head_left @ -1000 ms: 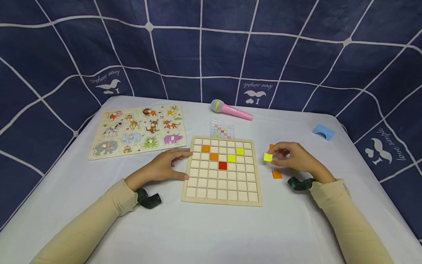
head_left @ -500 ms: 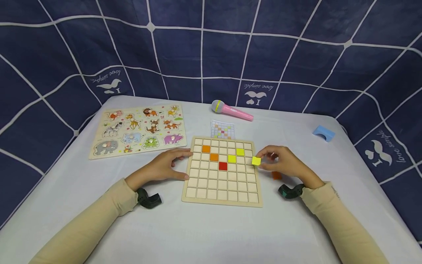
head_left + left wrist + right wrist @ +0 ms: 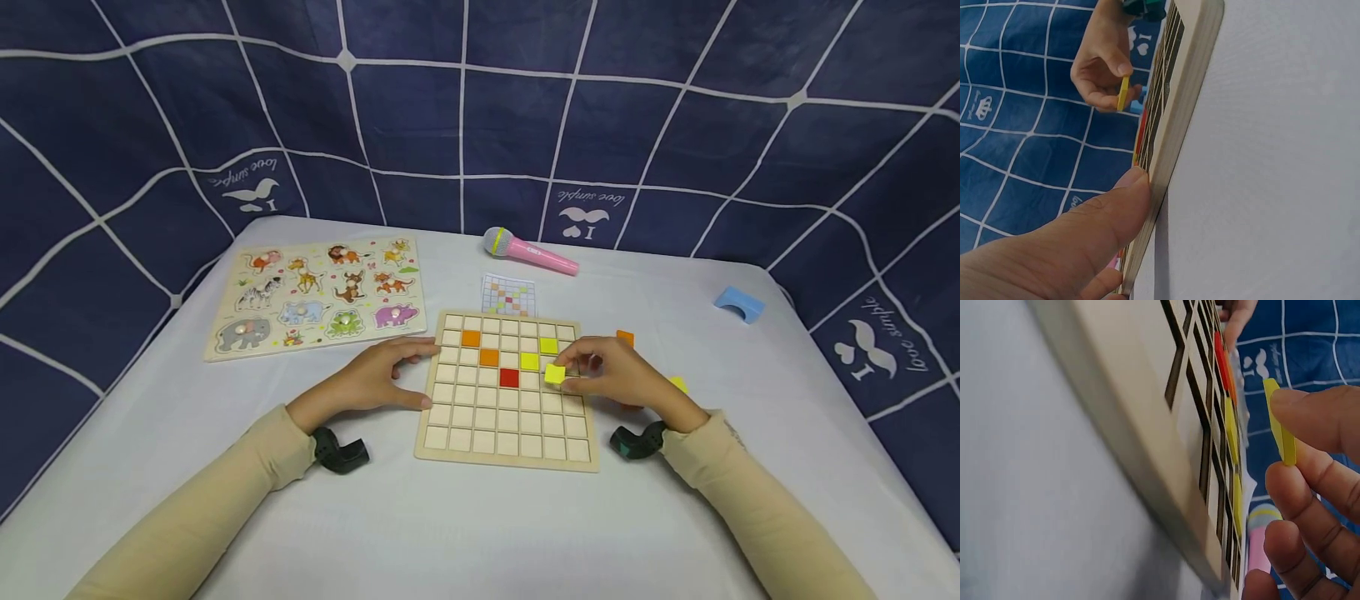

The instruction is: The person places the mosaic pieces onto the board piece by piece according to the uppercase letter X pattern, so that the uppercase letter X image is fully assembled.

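Filling the grid board [image 3: 506, 433] has barely begun: five tiles sit in it, two orange, two yellow, one red, and most cells are bare. Your right hand [image 3: 611, 377] pinches a yellow tile [image 3: 555, 374] just above the board's right part; your left hand [image 3: 367, 382] rests flat-fingered against its left edge.

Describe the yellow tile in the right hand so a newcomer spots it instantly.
Start at the square wooden grid board in the middle of the white table. Over its right half, the right hand pinches a small yellow square tile by its edge. Unlike the two yellow tiles seated in cells just above it, this one is lifted and tilted.
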### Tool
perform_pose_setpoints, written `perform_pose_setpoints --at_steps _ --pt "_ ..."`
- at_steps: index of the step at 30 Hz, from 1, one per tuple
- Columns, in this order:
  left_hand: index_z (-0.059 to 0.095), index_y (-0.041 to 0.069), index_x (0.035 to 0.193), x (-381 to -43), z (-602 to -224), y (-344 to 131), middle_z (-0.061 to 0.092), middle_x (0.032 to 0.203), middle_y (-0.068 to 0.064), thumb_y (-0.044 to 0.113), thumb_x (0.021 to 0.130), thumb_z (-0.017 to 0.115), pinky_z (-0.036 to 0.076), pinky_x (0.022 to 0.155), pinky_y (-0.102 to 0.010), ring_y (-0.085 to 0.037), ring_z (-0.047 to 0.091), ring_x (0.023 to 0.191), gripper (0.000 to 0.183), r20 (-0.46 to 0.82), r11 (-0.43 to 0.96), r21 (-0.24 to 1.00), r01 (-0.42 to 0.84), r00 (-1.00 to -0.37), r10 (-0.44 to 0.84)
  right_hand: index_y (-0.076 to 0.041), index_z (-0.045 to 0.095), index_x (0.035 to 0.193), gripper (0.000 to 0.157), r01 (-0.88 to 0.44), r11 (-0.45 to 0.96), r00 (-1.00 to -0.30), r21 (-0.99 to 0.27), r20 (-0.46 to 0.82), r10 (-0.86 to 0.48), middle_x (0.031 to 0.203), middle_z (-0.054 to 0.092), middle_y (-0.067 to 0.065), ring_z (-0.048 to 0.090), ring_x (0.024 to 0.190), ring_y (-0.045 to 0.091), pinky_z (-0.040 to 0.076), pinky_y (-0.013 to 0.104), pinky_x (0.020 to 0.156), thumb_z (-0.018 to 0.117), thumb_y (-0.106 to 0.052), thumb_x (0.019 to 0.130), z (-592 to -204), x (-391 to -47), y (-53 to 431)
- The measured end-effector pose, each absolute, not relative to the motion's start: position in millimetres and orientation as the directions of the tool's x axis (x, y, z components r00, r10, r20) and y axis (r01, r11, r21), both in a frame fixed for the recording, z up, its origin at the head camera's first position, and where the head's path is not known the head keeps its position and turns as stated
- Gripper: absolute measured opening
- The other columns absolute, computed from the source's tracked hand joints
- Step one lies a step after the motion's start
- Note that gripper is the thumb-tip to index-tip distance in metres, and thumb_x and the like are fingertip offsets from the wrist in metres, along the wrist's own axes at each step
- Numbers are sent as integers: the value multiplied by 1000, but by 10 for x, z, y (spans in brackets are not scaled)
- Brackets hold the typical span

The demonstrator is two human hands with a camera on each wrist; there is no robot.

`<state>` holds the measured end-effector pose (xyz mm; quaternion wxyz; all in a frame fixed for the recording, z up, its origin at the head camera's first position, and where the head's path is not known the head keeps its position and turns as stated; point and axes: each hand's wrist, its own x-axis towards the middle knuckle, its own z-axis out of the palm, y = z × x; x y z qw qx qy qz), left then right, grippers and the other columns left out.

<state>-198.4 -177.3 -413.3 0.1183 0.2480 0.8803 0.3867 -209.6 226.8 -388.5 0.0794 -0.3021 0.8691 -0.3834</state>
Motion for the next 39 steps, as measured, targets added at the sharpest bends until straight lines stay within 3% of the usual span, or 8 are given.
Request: perform_pose_setpoints --at_steps 24,39 --pt "59 3 155 -1985 -4130 -1764 44 168 -19 28 83 96 49 89 -35 -30 58 127 84 -21 576 744 338 -850 526 -4 80 108 20 -515 476 -730 -713 72 -680 96 72 3 57 81 19 48 28 72 88 -5 89 -3846 -2093 1736" --pt "58 3 155 -1989 -4121 -1761 46 167 -18 27 84 96 49 89 -34 -29 57 127 84 -23 580 740 341 -849 529 -7 82 105 19 -566 496 -688 -659 47 -724 90 70 -4 55 78 12 46 28 72 89 -10 88 -3812 -2074 1477"
